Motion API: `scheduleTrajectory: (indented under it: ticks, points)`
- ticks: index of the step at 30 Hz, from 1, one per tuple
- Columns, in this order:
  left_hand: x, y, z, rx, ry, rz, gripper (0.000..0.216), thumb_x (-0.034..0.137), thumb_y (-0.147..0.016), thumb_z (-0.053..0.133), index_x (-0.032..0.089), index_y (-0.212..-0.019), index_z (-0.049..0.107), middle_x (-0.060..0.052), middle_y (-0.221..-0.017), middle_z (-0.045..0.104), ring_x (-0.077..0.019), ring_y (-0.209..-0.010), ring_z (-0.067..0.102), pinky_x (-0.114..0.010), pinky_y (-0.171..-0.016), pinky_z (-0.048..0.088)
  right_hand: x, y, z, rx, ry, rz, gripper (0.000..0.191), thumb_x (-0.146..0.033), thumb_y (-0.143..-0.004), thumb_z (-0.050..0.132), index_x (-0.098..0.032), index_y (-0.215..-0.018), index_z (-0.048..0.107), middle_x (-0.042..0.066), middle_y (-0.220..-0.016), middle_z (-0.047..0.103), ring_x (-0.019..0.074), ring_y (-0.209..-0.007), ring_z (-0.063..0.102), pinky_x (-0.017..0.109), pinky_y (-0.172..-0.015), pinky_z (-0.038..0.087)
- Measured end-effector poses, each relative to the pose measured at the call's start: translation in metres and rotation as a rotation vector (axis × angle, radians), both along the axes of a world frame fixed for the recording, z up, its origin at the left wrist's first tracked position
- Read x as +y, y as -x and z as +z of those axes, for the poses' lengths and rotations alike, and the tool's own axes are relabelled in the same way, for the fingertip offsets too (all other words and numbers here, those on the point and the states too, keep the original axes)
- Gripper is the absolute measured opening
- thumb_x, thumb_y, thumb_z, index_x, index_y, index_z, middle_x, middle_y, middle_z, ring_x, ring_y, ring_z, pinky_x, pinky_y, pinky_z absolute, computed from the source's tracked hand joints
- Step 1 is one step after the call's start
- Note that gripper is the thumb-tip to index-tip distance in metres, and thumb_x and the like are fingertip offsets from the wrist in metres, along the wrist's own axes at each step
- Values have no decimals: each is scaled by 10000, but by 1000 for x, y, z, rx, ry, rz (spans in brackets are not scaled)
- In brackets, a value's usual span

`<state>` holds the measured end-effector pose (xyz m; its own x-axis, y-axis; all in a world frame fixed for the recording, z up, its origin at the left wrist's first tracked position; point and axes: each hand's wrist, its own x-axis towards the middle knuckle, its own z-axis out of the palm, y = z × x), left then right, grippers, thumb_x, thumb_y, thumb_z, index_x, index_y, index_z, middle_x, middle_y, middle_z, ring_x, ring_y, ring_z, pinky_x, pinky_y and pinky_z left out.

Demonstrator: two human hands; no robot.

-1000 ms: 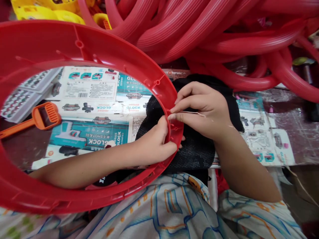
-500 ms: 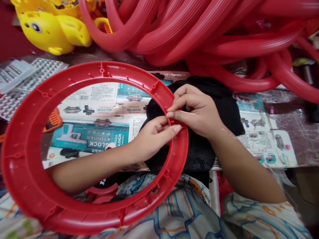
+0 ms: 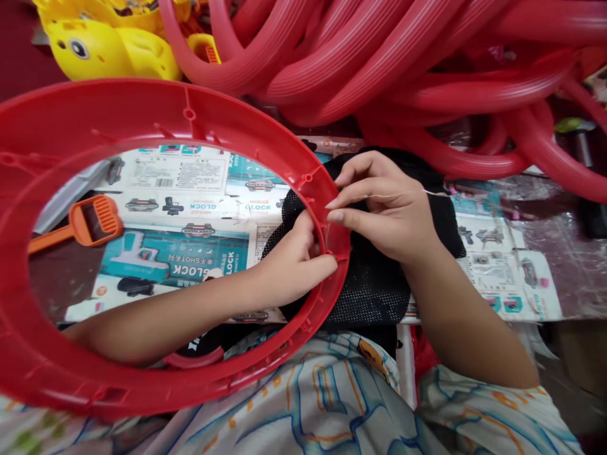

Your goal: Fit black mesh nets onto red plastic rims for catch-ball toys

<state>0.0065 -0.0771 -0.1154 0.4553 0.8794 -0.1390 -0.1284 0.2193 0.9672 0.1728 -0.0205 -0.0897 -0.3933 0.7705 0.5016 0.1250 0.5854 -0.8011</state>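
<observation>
**A:** What is the left hand [image 3: 296, 268] doing?

**B:** It is reaching through the ring [image 3: 190, 117] and gripping the rim. Its fingers [image 3: 306, 237] are curling over the inner edge, and the thumb is lying across the rim's face.

**A:** And the right hand [image 3: 393, 218]?

**B:** It is pinching a pale thread [image 3: 408, 193] between thumb and forefinger, just beside the left fingers and right at the rim. From the pinch the thread is running across the back of that hand and off past its far side.

**A:** Where is the ring sitting?

**B:** It is being held tilted over the person's lap. The gripped stretch is lying between the two sets of fingers, and the rest is spreading well away to the left of them.

**A:** What is lying under the fingers?

**B:** Black mesh [image 3: 374, 291] is spreading beneath both hands and touching the rim. Whether the thread is passing through it cannot be told.

**A:** Anything else around?

**B:** An orange scoop [image 3: 90, 221] is showing through the ring's opening, well apart from the left fingers, lying by printed cartons [image 3: 180, 259] on the surface [image 3: 569, 265]. Beyond the right fingers a pile of red hoops [image 3: 379, 57] is looming, with a yellow toy [image 3: 114, 50] further off to the left.
</observation>
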Motion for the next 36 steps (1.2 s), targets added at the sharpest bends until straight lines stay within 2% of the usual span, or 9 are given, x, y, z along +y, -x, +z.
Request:
scheduleTrajectory:
  ticks: [6, 12, 17, 20, 23, 25, 29, 32, 36]
  points:
    - [-4, 5, 1, 82, -8, -155, 548, 145, -838, 548, 216, -1303, 266, -44, -1081, 599, -173, -988, 629, -347, -857, 520, 0, -2, 3, -60, -37, -40, 91, -343, -802, 775, -253, -808, 763, 22, -974, 599, 176, -954, 596, 385, -866, 533]
    - [2, 4, -2, 156, -27, -184, 441, 153, -812, 535, 191, -1195, 320, -32, -966, 595, -182, -899, 632, -346, -784, 520, -5, -1, 5, -91, -25, -27, 52, -295, -816, 760, -243, -810, 755, 14, -968, 613, 154, -913, 608, 349, -843, 539]
    - [-3, 4, 4, 180, -9, -228, 406, 164, -822, 520, 198, -1164, 303, -71, -1045, 633, -219, -1017, 653, -412, -892, 516, -5, 1, 3, -75, -50, -91, 54, -286, -824, 747, -242, -794, 740, 5, -923, 616, 155, -900, 618, 351, -857, 540]
    - [-6, 6, 8, 227, -30, -233, 408, 181, -820, 524, 192, -1168, 311, -94, -1094, 621, -220, -1009, 636, -405, -870, 515, -6, 2, 4, -97, -50, -146, 103, -319, -838, 730, -232, -785, 730, 18, -909, 617, 168, -869, 613, 378, -850, 541]
    - [-7, 6, 8, 297, -52, -228, 397, 208, -814, 553, 188, -1152, 346, -70, -1034, 592, -203, -930, 607, -382, -809, 515, -7, 3, 6, -124, -39, -153, 159, -358, -855, 712, -217, -782, 723, 32, -913, 616, 173, -857, 607, 388, -845, 542]
    - [-8, 6, 10, 247, -19, -235, 417, 209, -819, 562, 197, -1174, 344, -47, -990, 578, -186, -894, 603, -353, -775, 522, -8, 4, 7, -106, -46, -162, 207, -392, -869, 695, -214, -765, 713, 33, -903, 613, 174, -870, 609, 388, -857, 542]
    - [-13, 3, 19, 3, 97, -265, 405, 199, -834, 565, 220, -1175, 348, -24, -956, 556, -153, -852, 611, -296, -735, 544, -10, 7, 4, -43, -53, -171, 274, -475, -867, 686, -225, -755, 697, 28, -891, 611, 173, -893, 623, 390, -889, 546]
    - [-16, 3, 26, -36, 155, -280, 380, 210, -837, 592, 227, -1155, 383, -9, -902, 532, -131, -777, 586, -269, -687, 544, -12, 9, 0, 17, -21, -184, 272, -491, -844, 710, -232, -763, 693, 43, -1044, 621, 196, -1030, 634, 412, -967, 534]
    - [-15, 3, 26, -103, 164, -270, 345, 227, -838, 621, 217, -1137, 450, -16, -906, 578, -125, -782, 600, -243, -695, 552, -14, 10, -1, 108, 28, -84, 168, -379, -876, 698, -230, -799, 683, 32, -1257, 629, 220, -1229, 599, 439, -1078, 479]
